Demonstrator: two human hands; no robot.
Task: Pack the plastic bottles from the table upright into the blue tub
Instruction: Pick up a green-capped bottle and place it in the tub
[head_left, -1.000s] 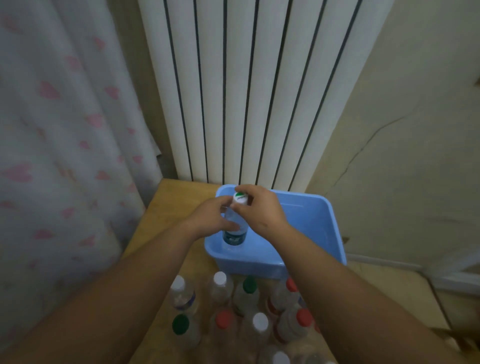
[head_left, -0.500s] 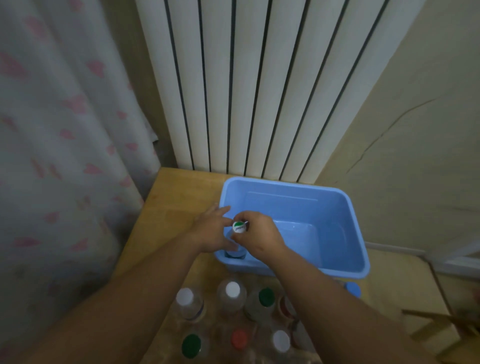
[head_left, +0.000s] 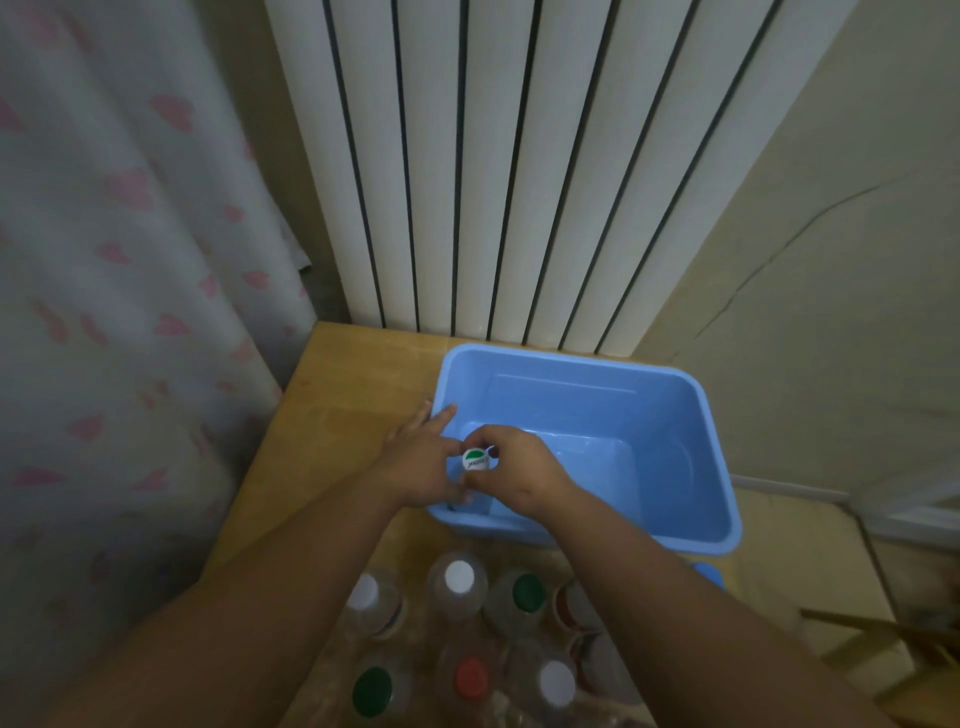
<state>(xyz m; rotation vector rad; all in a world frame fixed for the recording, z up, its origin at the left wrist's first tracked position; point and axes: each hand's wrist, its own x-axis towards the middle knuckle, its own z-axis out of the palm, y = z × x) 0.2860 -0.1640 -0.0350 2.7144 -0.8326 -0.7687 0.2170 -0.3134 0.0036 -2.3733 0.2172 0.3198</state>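
A blue tub (head_left: 696, 426) stands at the far end of the wooden table (head_left: 337, 395). In its near left corner a clear plastic bottle stands upright; I see mostly its white and green cap (head_left: 476, 460). My right hand (head_left: 519, 478) grips the bottle's neck from the right. On the other side my left hand (head_left: 421, 462) rests against the bottle, its fingers stretched out over the tub's left rim. Several more clear bottles stand upright on the table near me, among them a white-capped one (head_left: 459, 577), a green-capped one (head_left: 527, 592) and a red-capped one (head_left: 470, 675).
A tall white ribbed radiator (head_left: 519, 171) rises right behind the tub. A curtain with pink shapes (head_left: 119, 260) hangs at the left. A cracked beige wall (head_left: 831, 260) is at the right, with wooden furniture (head_left: 893, 634) low beside the table.
The bottle has gone down from above the tub's rim into the near left corner, and both hands went down with it. My view has tilted down over the tub.
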